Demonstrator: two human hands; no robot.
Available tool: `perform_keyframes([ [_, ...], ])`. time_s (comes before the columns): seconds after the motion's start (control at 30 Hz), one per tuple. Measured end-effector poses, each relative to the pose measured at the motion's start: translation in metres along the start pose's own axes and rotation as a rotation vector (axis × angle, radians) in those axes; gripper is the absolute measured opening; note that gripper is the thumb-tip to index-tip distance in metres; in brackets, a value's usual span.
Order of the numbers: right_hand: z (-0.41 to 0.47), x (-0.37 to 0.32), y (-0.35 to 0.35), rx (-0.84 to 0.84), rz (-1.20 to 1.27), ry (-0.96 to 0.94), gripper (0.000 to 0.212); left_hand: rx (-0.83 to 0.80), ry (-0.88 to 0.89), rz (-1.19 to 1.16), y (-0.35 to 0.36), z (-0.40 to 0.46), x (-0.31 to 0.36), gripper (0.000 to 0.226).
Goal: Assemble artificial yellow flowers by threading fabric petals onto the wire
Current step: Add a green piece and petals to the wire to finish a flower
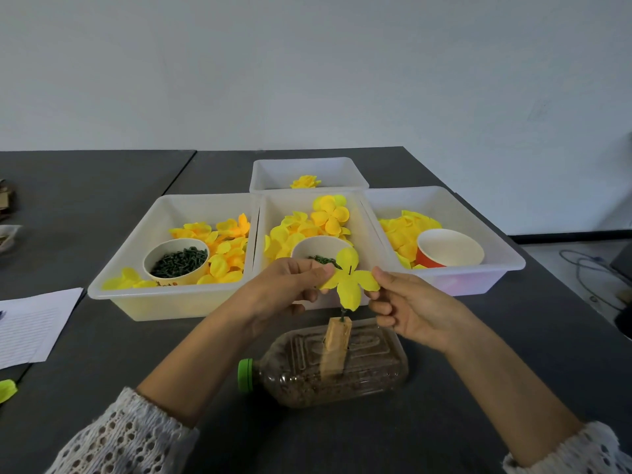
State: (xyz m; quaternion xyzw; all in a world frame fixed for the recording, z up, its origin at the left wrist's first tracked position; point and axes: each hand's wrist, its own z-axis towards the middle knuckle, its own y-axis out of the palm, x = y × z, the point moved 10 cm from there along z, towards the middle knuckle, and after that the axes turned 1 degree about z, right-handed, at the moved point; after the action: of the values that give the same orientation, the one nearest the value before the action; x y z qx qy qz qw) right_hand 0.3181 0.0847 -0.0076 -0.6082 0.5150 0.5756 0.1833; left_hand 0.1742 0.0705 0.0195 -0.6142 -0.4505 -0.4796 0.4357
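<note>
Three front trays (pixel 171 295) hold loose yellow petals (pixel 328 217); two paper cups (pixel 176 260) contain green pieces, the red cup (pixel 449 249) lies tipped. Left hand (pixel 287 285) and right hand (pixel 410 309) pinch opposite edges of the petal piece (pixel 349 278) on the wire (pixel 342 314), above the bottle (pixel 328 364) near the table's (pixel 102 354) front edge.

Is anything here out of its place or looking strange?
One loose yellow petal lies on the table's left edge, far from the trays. Some petals also hang over the left tray's front rim. The bottle lying on its side seems deliberate: it holds the wooden block.
</note>
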Motion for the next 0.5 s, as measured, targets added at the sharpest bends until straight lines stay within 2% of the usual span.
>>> perform_keyframes([
  [0.17,-0.004,0.023,-0.009,0.072,-0.083,0.112,0.021,-0.021,-0.048,0.018,0.005,-0.003,-0.022,0.034],
  [0.3,-0.009,0.031,-0.012,0.093,-0.159,0.176,0.027,-0.031,-0.084,0.131,0.006,-0.005,-0.031,0.037],
  [0.5,-0.010,0.024,-0.016,0.128,-0.355,0.158,0.033,-0.033,-0.080,0.372,0.002,-0.001,-0.038,0.040],
])
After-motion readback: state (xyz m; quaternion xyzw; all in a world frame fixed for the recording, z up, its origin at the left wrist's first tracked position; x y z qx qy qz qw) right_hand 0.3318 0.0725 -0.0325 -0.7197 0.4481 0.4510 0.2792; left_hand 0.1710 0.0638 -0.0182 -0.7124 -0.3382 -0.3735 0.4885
